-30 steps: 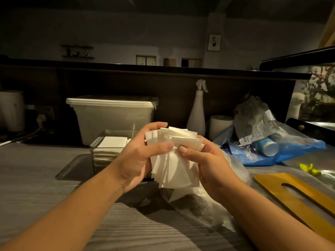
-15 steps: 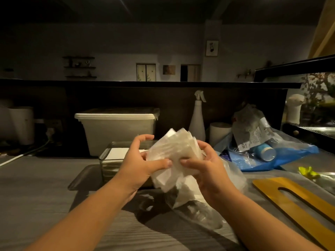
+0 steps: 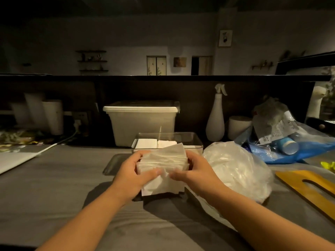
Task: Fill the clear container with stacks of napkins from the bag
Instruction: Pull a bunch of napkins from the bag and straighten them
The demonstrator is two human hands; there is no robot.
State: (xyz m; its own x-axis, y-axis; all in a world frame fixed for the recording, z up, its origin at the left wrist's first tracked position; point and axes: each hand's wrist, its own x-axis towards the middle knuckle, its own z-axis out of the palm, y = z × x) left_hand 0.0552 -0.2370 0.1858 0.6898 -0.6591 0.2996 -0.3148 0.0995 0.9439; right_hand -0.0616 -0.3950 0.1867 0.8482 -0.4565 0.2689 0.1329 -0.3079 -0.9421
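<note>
A loose stack of white napkins [image 3: 163,165] is held between both hands just in front of the clear container [image 3: 196,142]. My left hand [image 3: 133,171] grips its left side and my right hand [image 3: 195,169] grips its right side, thumbs on the near face. The stack's lower edge reaches down to the grey counter. Inside the container lie white napkin stacks [image 3: 146,143], partly hidden by the held stack. The crumpled clear plastic bag [image 3: 237,169] lies right of my right hand.
A lidded white tub [image 3: 143,122] stands behind the container. A white spray bottle [image 3: 216,116], a paper roll [image 3: 238,126] and a blue bag of items [image 3: 282,147] crowd the back right. A yellow wooden board [image 3: 311,187] lies at right; a dark tray [image 3: 113,165] sits under the container.
The napkin stack has dropped from chest height to the counter, right in front of the clear container. Both hands kept hold of it; the view shifted so the container is centred.
</note>
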